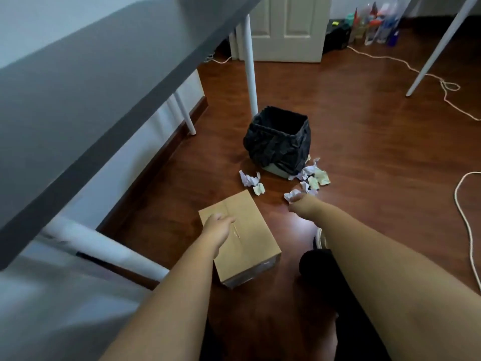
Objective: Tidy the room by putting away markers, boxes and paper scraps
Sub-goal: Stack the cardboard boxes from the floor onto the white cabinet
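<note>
Cardboard box (243,237) — brown, rectangular, flaps taped shut along a central seam, standing on the dark wood floor (364,142) beside the grey desk (91,82). Left hand (217,226) lies flat on the box top, fingers spread and closed on nothing. Walls look stiff and smooth; weight cannot be told, so it is best taken by two opposite sides or under the bottom edges, not by the taped seam. Paper scraps: one crumpled white scrap (291,195) pinched in the fingertips of the right hand (299,203), just off the floor or touching it — which, I cannot tell. Other scraps, lilac and pale yellow, lie in a cluster (313,177) at the bin's right foot and a pair (251,181) at its left. All likely very light, soft and springy, crushable without harm; a loose fist should gather several at once. Bin (278,142) — square, lined with a glossy black bag, mouth open, standing near the white desk leg (250,74). No markers in view. White cord (463,217) trails across the floor, well apart.
</note>
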`<action>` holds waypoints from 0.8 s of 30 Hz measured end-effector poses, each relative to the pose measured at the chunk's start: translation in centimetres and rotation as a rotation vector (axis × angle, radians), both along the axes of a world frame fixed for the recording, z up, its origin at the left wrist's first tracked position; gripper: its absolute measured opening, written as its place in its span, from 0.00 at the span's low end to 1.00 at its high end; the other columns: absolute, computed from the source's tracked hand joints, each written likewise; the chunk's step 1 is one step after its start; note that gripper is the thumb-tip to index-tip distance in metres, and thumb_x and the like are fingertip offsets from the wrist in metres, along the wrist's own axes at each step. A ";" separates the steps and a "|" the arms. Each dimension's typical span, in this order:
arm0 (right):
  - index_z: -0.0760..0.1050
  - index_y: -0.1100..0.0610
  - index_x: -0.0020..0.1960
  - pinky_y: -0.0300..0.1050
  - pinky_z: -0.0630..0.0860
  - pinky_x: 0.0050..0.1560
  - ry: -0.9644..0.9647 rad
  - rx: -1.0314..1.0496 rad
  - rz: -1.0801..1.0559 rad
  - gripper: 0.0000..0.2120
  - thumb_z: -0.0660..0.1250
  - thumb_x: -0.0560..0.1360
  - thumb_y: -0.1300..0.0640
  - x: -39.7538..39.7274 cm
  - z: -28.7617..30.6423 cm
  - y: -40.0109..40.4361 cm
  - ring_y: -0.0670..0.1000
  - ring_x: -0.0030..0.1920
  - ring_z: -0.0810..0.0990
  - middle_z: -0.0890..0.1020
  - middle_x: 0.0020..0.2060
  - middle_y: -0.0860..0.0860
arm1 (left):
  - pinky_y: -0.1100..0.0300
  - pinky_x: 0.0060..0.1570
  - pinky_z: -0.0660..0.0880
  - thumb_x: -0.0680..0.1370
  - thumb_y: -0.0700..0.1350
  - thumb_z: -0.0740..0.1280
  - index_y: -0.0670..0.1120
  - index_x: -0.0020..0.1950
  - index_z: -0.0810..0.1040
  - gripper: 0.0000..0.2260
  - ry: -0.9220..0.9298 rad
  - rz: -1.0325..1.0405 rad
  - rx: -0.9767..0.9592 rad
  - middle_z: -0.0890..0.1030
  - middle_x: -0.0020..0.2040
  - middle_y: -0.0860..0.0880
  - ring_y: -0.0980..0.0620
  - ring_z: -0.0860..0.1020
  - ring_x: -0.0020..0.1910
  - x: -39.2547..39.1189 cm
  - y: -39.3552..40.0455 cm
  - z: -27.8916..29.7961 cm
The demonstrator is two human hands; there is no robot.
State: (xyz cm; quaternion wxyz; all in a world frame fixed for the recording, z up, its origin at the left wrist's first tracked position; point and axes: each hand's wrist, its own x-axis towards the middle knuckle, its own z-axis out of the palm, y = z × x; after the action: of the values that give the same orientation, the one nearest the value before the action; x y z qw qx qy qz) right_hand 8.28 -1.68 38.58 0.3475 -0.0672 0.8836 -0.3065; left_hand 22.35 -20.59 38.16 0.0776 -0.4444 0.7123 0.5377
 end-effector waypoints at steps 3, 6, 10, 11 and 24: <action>0.71 0.62 0.70 0.49 0.67 0.68 -0.049 0.041 -0.015 0.22 0.64 0.78 0.57 -0.3 -4.1 -0.7 0.59 0.68 0.70 0.71 0.70 0.58 | 0.54 0.53 0.75 0.77 0.51 0.66 0.43 0.66 0.75 0.20 -0.073 0.051 0.078 0.79 0.61 0.44 0.45 0.78 0.56 0.9 -0.9 -5.2; 0.71 0.61 0.70 0.46 0.68 0.66 -0.081 0.057 -0.013 0.21 0.63 0.78 0.58 -0.7 -8.3 -1.6 0.58 0.68 0.72 0.72 0.69 0.58 | 0.49 0.62 0.73 0.72 0.56 0.66 0.43 0.70 0.72 0.30 -0.172 0.092 0.121 0.77 0.65 0.45 0.43 0.76 0.61 2.2 -1.7 -11.2; 0.73 0.63 0.68 0.47 0.68 0.66 -0.148 0.084 -0.047 0.20 0.63 0.77 0.59 -0.4 -14.0 -2.8 0.59 0.68 0.72 0.74 0.68 0.59 | 0.44 0.66 0.71 0.65 0.62 0.64 0.45 0.71 0.72 0.38 -0.272 0.162 0.174 0.77 0.66 0.46 0.43 0.76 0.62 4.3 -3.5 -21.0; 0.71 0.63 0.69 0.47 0.67 0.68 -0.170 0.087 -0.057 0.21 0.63 0.77 0.59 -0.2 -15.3 -3.1 0.59 0.69 0.70 0.72 0.70 0.59 | 0.44 0.66 0.71 0.66 0.62 0.64 0.45 0.71 0.72 0.37 -0.280 0.186 0.195 0.77 0.66 0.46 0.43 0.76 0.62 4.4 -3.7 -21.9; 0.52 0.63 0.78 0.42 0.67 0.63 -0.499 -0.135 -0.443 0.39 0.68 0.73 0.60 2.8 -26.9 -4.6 0.56 0.70 0.70 0.68 0.70 0.54 | 0.48 0.72 0.63 0.78 0.53 0.68 0.45 0.80 0.56 0.35 -0.362 0.333 0.368 0.65 0.76 0.46 0.43 0.65 0.73 5.4 -2.3 -23.9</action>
State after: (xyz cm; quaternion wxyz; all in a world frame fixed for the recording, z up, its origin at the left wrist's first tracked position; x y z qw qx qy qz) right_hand 11.06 -6.31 11.64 0.4728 0.1806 0.7422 -0.4393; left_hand 27.76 -22.87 14.29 0.1934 -0.6220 0.4950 0.5750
